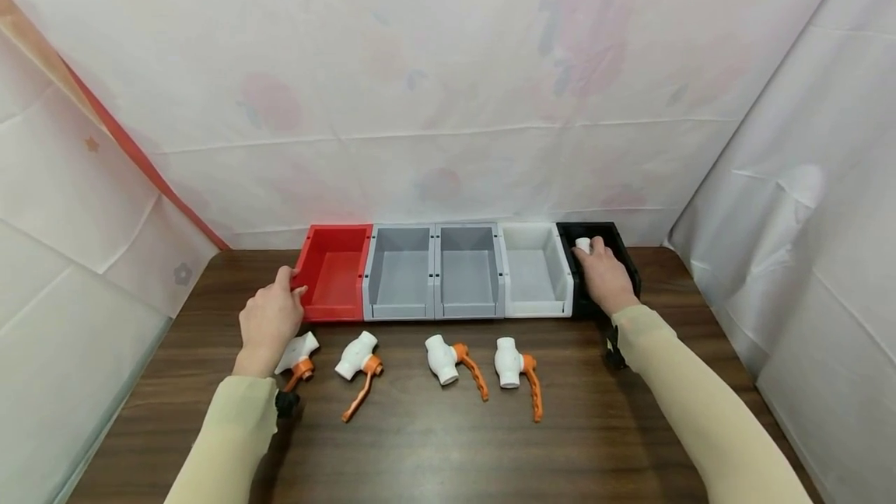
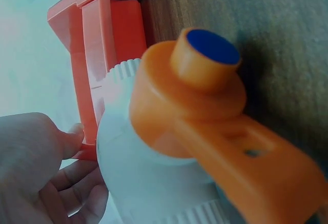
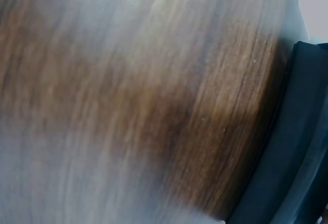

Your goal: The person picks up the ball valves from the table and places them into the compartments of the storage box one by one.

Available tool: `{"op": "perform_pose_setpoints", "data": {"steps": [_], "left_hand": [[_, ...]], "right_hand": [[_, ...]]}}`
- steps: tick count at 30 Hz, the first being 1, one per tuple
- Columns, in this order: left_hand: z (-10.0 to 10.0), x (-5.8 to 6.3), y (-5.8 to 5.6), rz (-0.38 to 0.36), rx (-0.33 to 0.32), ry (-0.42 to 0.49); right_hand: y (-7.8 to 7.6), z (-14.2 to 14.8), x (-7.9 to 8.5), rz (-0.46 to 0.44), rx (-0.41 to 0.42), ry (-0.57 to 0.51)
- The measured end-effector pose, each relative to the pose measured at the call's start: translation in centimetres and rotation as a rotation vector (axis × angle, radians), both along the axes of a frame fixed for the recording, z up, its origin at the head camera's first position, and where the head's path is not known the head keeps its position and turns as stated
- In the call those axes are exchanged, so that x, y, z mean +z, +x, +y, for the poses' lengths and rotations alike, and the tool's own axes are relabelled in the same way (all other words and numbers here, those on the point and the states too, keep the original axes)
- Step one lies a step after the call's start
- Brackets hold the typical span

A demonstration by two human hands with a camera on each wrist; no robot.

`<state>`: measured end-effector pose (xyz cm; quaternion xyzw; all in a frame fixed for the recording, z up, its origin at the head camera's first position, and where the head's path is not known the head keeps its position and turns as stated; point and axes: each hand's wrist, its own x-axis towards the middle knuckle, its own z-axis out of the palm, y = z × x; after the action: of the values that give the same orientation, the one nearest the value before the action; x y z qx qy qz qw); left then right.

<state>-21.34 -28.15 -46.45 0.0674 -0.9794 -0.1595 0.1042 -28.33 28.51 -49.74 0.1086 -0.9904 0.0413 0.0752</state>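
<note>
My left hand (image 1: 269, 323) pinches the left wall of the red bin (image 1: 336, 271), its thumb and fingers on either side of the rim in the left wrist view. Under that wrist lies a white ball valve (image 1: 299, 350) with an orange handle, partly covered by the arm; it looms large in the left wrist view. At the far right, my right hand (image 1: 605, 274) reaches into the black bin (image 1: 633, 274) and grips a white ball valve (image 1: 583, 244). Only that valve's white end shows past the fingers. The right wrist view catches just the table and the bin's black wall (image 3: 287, 137).
Between the red and black bins stand two grey bins (image 1: 399, 311) and a white bin (image 1: 537, 308), side by side. In front lie three more ball valves (image 1: 358, 355) (image 1: 441, 360) (image 1: 509, 364) with orange handles. A white cloth (image 1: 448, 84) hangs behind the wooden table (image 1: 420, 457).
</note>
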Motion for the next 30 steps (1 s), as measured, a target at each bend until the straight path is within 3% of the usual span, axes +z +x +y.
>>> {"op": "perform_pose_setpoints", "data": {"steps": [15, 21, 30], "left_hand": [[0.4, -0.4, -0.1, 0.032, -0.034, -0.011], [-0.4, -0.8, 0.1, 0.057, -0.031, -0.004], [-1.1, -0.9, 0.1, 0.047, -0.024, -0.014]], "right_hand": [[0.1, 0.9, 0.0, -0.122, -0.033, -0.053], [-0.5, 0.5, -0.2, -0.163, -0.022, -0.097], [-0.7, -0.7, -0.8, -0.144, 0.005, -0.086]]}}
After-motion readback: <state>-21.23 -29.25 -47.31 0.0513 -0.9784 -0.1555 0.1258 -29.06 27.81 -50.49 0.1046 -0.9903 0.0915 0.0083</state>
